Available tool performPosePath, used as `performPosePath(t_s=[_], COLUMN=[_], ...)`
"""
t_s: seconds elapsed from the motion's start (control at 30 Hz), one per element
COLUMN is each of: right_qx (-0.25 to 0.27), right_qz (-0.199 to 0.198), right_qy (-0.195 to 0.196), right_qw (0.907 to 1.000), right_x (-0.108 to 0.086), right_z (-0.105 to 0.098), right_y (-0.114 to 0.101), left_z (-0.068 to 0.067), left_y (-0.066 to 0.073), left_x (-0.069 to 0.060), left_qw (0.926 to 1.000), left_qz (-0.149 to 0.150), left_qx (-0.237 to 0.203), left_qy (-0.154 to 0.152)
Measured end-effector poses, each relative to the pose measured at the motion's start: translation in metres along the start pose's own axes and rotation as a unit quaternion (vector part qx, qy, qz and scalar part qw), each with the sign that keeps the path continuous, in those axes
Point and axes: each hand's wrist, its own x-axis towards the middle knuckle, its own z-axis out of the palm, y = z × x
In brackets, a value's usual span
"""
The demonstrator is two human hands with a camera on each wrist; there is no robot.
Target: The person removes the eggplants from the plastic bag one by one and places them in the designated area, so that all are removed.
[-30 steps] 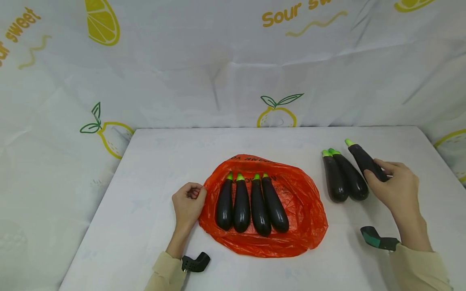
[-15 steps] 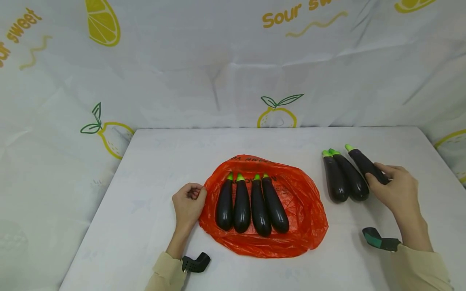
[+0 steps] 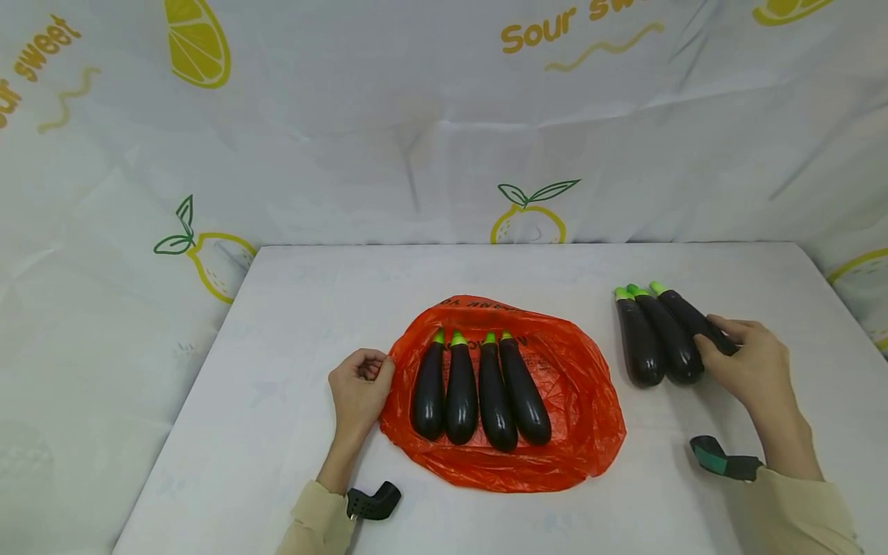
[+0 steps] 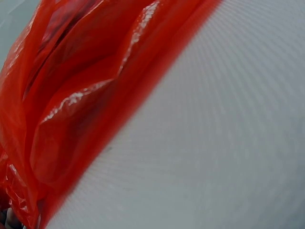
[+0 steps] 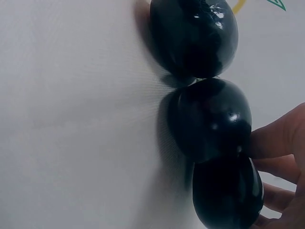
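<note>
On the white backdrop cloth [image 3: 347, 154], beyond the red plastic bag [image 3: 586, 412], orange lettering [image 3: 544, 29] reads "Sour sw", cut off at the head view's top; far to the bag's upper left, "ur sweet" slants. The bag's black print [image 3: 479, 304] is creased, partly covered, not fully legible.

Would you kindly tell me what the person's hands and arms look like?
The left hand and right hand are ungloved. Plain pale-beige fabric sleeves are worn on both sides. By the left one sits a black bent device; by the right, a black-and-green bent device.
</note>
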Motion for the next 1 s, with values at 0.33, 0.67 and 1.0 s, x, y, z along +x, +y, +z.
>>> performPosePath(t_s=[0.33,0.67,1.0], right_qx=[0.005,0.001,-0.002], right_qz=[0.006,0.008,0.001], right_qy=[-0.019,-0.027,-0.011], right_qw=[0.9998,0.9996,0.9999], right_x=[-0.0001,-0.0022,-0.0033], right_z=[-0.0005,-0.0008,-0.0003], right_y=[0.0017,0.0017,0.0016], left_z=[0.0000,0.0000,-0.0004], left_y=[-0.0001,0.0004,-0.0001], left_x=[0.0000,0.0002,-0.0001], left_qw=[0.9999,0.9999,0.9999], left_qz=[0.011,0.013,0.011], left_qx=[0.008,0.007,0.003], left_qy=[0.002,0.000,-0.002])
